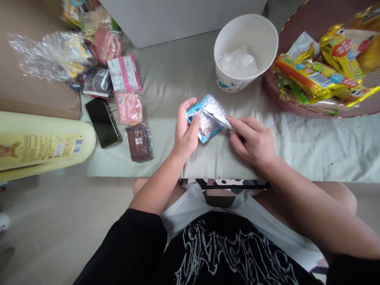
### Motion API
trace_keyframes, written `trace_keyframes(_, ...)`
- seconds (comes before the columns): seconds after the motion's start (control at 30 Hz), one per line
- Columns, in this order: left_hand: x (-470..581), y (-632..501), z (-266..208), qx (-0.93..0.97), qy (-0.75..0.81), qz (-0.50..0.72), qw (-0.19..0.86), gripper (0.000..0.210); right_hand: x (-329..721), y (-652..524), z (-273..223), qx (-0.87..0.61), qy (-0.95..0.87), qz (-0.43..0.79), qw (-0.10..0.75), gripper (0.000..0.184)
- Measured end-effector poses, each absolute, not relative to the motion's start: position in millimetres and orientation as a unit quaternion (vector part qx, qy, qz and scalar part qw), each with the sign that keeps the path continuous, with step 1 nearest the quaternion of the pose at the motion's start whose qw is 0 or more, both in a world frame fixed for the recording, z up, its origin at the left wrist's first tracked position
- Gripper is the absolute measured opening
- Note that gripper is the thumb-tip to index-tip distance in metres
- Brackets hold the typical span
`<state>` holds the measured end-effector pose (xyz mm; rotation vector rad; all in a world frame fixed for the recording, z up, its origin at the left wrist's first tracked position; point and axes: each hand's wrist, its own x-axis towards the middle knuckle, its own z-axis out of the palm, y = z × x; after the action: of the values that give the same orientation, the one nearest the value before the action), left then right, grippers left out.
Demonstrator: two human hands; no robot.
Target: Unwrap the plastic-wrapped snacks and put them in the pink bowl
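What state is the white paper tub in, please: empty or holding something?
Holding something: the white paper tub has translucent, crumpled material inside, visible through its open top.

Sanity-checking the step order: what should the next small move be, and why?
Probably a short, gentle stroke of the thin metal tool along the shiny packet. The right hand grips the tool, its far end over the packet, and the left hand steadies the packet, thumb on its face. Whether the wrapping is already slit, I can't tell.
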<state>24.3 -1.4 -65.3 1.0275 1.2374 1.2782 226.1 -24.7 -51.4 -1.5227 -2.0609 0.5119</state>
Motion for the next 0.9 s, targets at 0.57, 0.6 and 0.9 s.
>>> trace_keyframes(0.57, 11, 14, -76, 0.39, 0.483, 0.583, 0.524, 0.052, 221, -27, -55, -0.543, -0.796, 0.076, 0.259, 0.038)
trace_keyframes(0.6, 7, 17, -77, 0.391, 0.488, 0.587, 0.515, 0.052, 222, -27, -56, -0.538, -0.799, 0.067, 0.261, 0.038)
trace_keyframes(0.9, -29, 36, -74, 0.357, 0.523, 0.618, 0.466, 0.044, 222, -28, -56, -0.51, -0.806, 0.057, 0.296, 0.034)
